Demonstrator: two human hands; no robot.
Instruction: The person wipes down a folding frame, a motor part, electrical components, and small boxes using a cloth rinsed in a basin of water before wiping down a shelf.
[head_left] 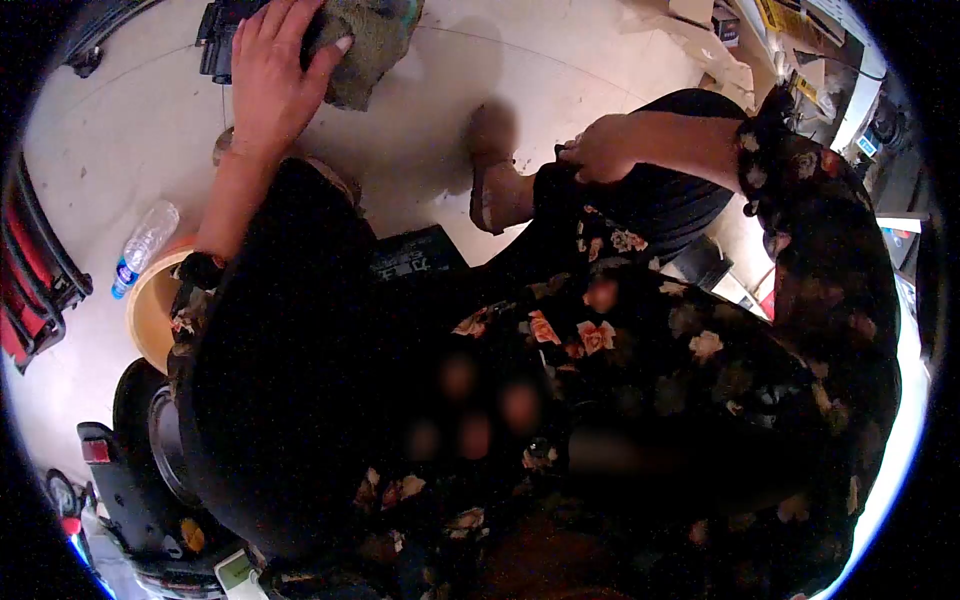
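My left hand [275, 85] reaches to the top edge of the view with its fingers stretched out and the thumb apart. The thumb touches a greenish-brown cloth [368, 60] on the floor, and the fingertips run close to the frame's edge. Just left of the hand lies a black object [214, 42], whose kind I cannot make out. My right hand [600, 150] rests on the dark trousers at my right knee, its fingers curled in. A small dark bit shows at those fingers, and whatever they may hold is hidden.
A clear plastic bottle [150, 235] lies beside a yellowish bucket [148, 315] at left. Red and black folded frames [40, 270] stand at the far left. A dark box [420, 252] sits between my legs. Torn cardboard [705, 60] and shelving occupy the upper right.
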